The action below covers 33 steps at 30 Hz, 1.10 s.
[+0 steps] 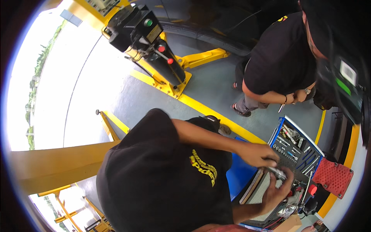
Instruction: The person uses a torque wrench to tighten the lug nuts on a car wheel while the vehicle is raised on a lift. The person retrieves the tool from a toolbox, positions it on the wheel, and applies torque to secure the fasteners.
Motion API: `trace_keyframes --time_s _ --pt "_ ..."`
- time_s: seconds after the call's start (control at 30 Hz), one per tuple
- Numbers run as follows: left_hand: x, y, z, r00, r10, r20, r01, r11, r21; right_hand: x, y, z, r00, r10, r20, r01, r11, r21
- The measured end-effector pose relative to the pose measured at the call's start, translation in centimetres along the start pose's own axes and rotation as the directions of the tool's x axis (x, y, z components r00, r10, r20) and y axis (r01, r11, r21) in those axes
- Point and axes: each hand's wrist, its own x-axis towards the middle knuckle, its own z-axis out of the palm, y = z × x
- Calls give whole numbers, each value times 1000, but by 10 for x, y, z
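Observation:
My left hand [259, 155] reaches in from the upper side, its fingers bent and pinching one end of a small silvery metal part [278, 173]. From below, my right hand [276, 193] curls its thumb and fingers around the same part. Motion blur and the fingers hide its exact kind. Beneath the hands lies a pale, mesh-textured panel [258, 196] with a brown edge strip, on top of a tool cart. Close beyond my hands is an open blue-edged tool tray [299, 161] with sockets, wrenches and other hand tools.
A red perforated panel [333, 177] is beside the cart. Loose tools and cables crowd its near right end. A co-worker [280, 58] stands at upper right, holding a short metal rod. A yellow-based lift post [164, 63] rises ahead, its arm [205, 58] reaching towards a dark car.

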Motion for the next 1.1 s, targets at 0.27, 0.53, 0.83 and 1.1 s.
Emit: trace_keyframes --time_s 0.27,0.53,0.83,1.1 --pt "-120 33 -32 984 7 -178 7 997 81 -4 -87 48 901 -355 249 358 933 33" --pt "-162 28 -66 963 -267 19 267 953 -140 -68 -163 -61 811 -248 -530 217 969 -122" --pt "-163 -2 -58 899 -390 200 426 884 -190 -253 -332 -102 977 -197 -85 104 780 -618" --pt "-77 10 68 917 -240 318 290 949 -122 -411 -402 -64 913 364 -186 -393 659 -641"
